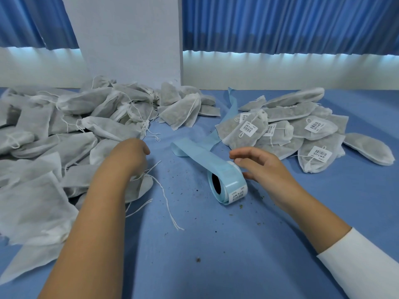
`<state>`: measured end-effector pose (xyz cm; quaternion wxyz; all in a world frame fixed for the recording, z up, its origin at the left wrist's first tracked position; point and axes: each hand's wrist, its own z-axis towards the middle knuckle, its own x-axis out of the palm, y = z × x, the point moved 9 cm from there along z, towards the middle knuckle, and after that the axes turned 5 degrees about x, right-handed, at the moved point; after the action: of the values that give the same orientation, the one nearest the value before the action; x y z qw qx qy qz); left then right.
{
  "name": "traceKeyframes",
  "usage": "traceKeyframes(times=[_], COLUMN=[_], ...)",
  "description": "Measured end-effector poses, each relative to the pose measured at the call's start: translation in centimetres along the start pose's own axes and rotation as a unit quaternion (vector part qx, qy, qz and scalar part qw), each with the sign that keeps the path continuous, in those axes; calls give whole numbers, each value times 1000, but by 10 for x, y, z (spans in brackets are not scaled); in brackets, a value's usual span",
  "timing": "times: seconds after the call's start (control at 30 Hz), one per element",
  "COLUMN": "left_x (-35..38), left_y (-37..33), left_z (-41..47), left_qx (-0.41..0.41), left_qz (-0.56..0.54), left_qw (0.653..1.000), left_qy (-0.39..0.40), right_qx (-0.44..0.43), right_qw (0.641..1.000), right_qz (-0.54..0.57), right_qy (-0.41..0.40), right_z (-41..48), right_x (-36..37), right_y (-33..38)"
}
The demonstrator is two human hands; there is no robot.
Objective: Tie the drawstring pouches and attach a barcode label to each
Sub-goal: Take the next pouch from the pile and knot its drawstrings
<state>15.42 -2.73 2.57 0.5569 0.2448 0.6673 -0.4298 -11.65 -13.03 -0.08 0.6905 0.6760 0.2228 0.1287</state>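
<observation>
Nearest the viewer, two forearms reach away across a blue-covered table (216, 266); the right one ends in a white sleeve (362, 262).

The left hand (131, 157) is bent down at the wrist over a grey-white pouch (142, 187) lying flat at the near edge of the left-hand heap. Its back faces the camera and its fingers are folded under, out of sight, so I cannot tell whether they pinch anything. Thin white drawstrings (165, 197) trail from under this hand toward the near right.

The right hand (264, 169) has its fingers loosely spread and nearly straight. They reach left over a label roll (228, 183), with the thumb just beside the roll's right side. The roll stands on its edge in the middle of the table, between the two hands. It is pale blue, with white barcode labels showing on its near side. A loose backing strip (194, 147) runs from it toward the far side of the table.

Left of the hands, a large heap of unlabelled pouches (86, 124) spreads from near to far, many with loose strings. On the far right is a smaller pile of labelled pouches (287, 130), each with a white barcode sticker.

Dark crumbs (195, 189) dot the cloth near the roll. Beyond the table are blue curtains (280, 24) and a white pillar (129, 39).
</observation>
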Motion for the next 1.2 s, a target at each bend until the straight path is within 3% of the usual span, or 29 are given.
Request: traceKeyframes(times=[0.1,0.2,0.37,0.47,0.57,0.83,1.07,1.2], left_x=[-17,-29,-35,-37,-36,-5,-5,-13], left_y=[-5,-16,-51,-64,-84,-143,-154,-154], left_z=[-1,-9,-23,-25,-31,-54,-66,-69], left_qx=[23,53,119,150,184,259,347,395], left_qz=[-128,-299,-532,-591,-584,-492,-364,-253], left_qw=[986,934,819,776,779,829,863,879], left_qy=[-109,-186,-178,-158,-137,-63,-46,-83], right_qx=[-4,-13,-72,-123,-163,-234,-223,-221], right_qw=[1000,1000,995,987,980,957,969,972], right_qz=[-4,-9,-36,-44,-57,-148,-69,-43], right_qy=[-3,-11,-56,-93,-101,-83,-76,-70], right_z=[-1,-3,-9,-16,-24,-38,-36,-33], right_x=[0,-1,-7,-12,-10,7,-2,-9], right_y=[2,5,20,32,43,57,60,61])
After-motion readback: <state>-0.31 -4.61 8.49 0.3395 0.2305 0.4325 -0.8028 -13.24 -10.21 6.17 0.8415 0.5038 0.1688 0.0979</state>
